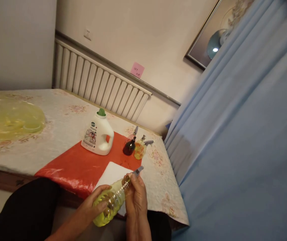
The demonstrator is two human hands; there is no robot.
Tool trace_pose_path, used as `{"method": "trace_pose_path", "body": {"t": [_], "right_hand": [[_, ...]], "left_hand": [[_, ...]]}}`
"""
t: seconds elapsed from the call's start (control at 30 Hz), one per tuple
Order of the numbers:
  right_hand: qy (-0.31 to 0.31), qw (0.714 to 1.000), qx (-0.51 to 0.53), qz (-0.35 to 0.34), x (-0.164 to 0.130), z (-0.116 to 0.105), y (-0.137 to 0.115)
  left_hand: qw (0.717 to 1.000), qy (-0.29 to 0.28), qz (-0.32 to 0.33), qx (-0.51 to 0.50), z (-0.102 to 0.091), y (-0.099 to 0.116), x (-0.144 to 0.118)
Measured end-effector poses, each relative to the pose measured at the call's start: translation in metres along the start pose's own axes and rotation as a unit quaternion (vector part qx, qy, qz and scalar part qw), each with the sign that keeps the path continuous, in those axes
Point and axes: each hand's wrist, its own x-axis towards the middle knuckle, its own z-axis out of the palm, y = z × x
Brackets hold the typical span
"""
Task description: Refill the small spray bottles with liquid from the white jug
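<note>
Yellow plastic bottle (pixel 113 201), tilted before the white sheet (pixel 113 170): the left hand (pixel 92 205) clasps its body and the right hand (pixel 137 193) its neck, likely to steady it; contact with the grey top (pixel 137 171) is unclear.

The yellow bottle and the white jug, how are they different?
The yellow bottle is see-through, but the white jug is solid white with a label. The yellow bottle is tilted in the left hand and right hand; the white jug stands upright. The yellow bottle is ridged; the white jug has a smoother body with a handle. Both narrow toward the top.
</note>
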Motion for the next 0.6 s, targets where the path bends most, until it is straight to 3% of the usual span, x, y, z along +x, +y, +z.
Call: {"method": "trace_pose_path", "body": {"t": [0.23,0.4,0.6], "right_hand": [[0.016,1.0,-0.001,-0.011,0.005,-0.003,0.01],[-0.011,1.0,-0.005,-0.023,0.008,-0.011,0.016],[-0.027,0.999,-0.029,0.001,0.002,-0.005,0.005]], "left_hand": [[0.999,0.002,0.004,-0.036,0.0,-0.011,0.002],[0.998,0.011,-0.026,-0.05,-0.003,-0.011,0.005],[0.997,0.009,-0.038,-0.068,-0.008,-0.007,0.006]]}}
